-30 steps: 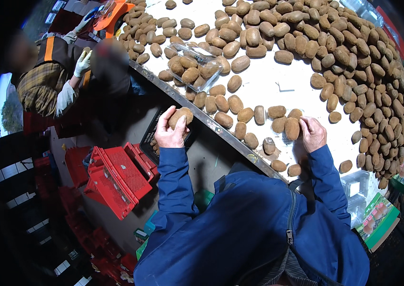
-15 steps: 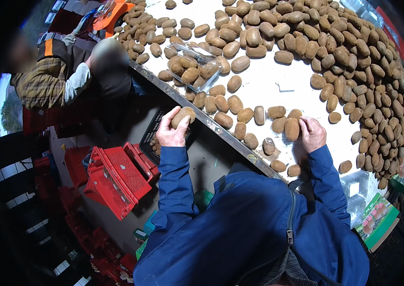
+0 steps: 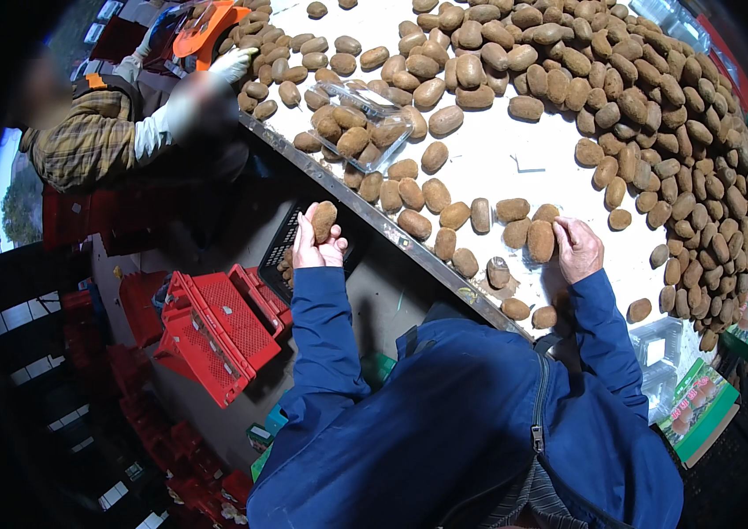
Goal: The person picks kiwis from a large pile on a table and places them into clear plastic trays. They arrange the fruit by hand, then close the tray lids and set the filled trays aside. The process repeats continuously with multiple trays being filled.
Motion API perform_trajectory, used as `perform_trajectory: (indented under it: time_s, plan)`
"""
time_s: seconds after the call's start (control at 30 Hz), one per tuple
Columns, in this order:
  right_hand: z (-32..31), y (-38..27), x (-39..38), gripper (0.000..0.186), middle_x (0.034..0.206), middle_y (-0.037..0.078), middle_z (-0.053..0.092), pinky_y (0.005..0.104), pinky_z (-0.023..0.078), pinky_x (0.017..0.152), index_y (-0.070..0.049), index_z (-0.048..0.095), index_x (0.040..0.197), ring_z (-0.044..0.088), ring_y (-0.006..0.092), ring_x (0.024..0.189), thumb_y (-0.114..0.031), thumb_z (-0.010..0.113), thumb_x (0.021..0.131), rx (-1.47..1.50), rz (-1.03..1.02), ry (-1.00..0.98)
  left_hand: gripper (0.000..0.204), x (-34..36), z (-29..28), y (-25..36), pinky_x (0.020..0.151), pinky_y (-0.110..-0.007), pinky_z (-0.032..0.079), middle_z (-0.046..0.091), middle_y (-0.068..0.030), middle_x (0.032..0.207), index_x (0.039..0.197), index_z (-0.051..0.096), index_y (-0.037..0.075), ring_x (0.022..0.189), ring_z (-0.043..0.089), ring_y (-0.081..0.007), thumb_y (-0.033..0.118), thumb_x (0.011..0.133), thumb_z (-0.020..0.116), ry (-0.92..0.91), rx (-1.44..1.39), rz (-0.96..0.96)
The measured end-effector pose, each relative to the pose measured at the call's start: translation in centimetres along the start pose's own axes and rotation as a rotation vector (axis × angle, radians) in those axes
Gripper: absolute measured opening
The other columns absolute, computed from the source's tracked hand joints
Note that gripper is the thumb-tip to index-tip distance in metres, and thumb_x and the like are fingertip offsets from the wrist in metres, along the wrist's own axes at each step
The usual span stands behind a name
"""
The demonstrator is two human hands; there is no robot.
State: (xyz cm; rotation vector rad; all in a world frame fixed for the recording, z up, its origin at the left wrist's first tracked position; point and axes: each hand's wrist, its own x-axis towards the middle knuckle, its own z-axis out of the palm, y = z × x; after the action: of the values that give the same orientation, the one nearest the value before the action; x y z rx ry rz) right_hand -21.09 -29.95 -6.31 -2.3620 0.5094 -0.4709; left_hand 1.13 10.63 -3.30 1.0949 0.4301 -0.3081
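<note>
In the upturned palm of my left hand [image 3: 319, 249] sits a brown kiwifruit [image 3: 324, 220], with the fingers curled about its sides; the hand is off the table's edge, above the black crate. My right hand [image 3: 582, 250] is over the white tabletop, its bent fingers closed at the right side of another kiwifruit [image 3: 540, 241]. Several more kiwifruit lie loose beside that one, among them one [image 3: 512, 209] just to its upper left. Up and left, a clear plastic clamshell box [image 3: 383, 159] stands on the table with several kiwifruit in it.
A large heap of kiwifruit [image 3: 647, 97] covers the table's right side. The table's metal edge [image 3: 409, 244] runs diagonally past me. Below it stand a black crate [image 3: 278, 251] and red crates [image 3: 219, 331]. Empty clamshells [image 3: 658, 348] lie at right. A co-worker [image 3: 96, 141] in white gloves reaches in at upper left.
My left hand has turned palm up and its grip has loosened, with the kiwifruit rolled upright in it. My right hand has hardly moved. The co-worker's gloved hand has reached onto the far kiwifruit.
</note>
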Motion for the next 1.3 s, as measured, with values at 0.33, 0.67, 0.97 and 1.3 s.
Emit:
perform_trajectory:
  time_s: [0.33, 0.67, 0.97, 1.3]
  plan:
    - [0.1, 0.0, 0.0, 0.01, 0.097, 0.018, 0.076, 0.0382, 0.061, 0.08, -0.001, 0.075, 0.105, 0.075, 0.0341, 0.088, -0.006, 0.072, 0.096, -0.001, 0.014, 0.0, 0.039, 1.3, -2.0, -0.4, 0.056, -0.03, 0.048, 0.068, -0.0105, 0.103, 0.132, 0.061, 0.01, 0.074, 0.059, -0.0168, 0.041, 0.11, 0.054, -0.189, -0.141, -0.178]
    - [0.2, 0.1, 0.0, 0.01, 0.098, 0.017, 0.076, 0.0386, 0.061, 0.08, -0.002, 0.075, 0.105, 0.075, 0.0343, 0.089, -0.007, 0.072, 0.097, -0.026, 0.015, -0.009, 0.045, 0.8, -2.1, -0.3, 0.053, -0.031, 0.044, 0.066, -0.0108, 0.092, 0.122, 0.061, 0.012, 0.064, 0.054, -0.0174, 0.053, 0.11, 0.046, -0.067, -0.09, -0.175]
    - [0.1, 0.1, 0.0, 0.01, 0.097, 0.017, 0.076, 0.0386, 0.061, 0.08, -0.002, 0.075, 0.104, 0.075, 0.0337, 0.088, -0.007, 0.072, 0.096, -0.037, 0.01, 0.001, 0.054, 0.3, -1.8, -3.6, 0.051, -0.034, 0.04, 0.064, -0.0097, 0.083, 0.12, 0.061, 0.011, 0.054, 0.048, -0.0163, 0.062, 0.106, 0.049, 0.042, 0.072, -0.25]
    - [0.0, -0.2, 0.0, 0.01, 0.097, 0.017, 0.076, 0.0389, 0.06, 0.08, -0.001, 0.075, 0.104, 0.075, 0.0342, 0.089, -0.007, 0.072, 0.096, -0.012, 0.021, 0.013, 0.045, 0.5, -3.9, -6.6, 0.053, -0.035, 0.04, 0.065, -0.0106, 0.085, 0.121, 0.06, 0.015, 0.055, 0.049, -0.0181, 0.056, 0.108, 0.048, 0.136, 0.057, -0.366]
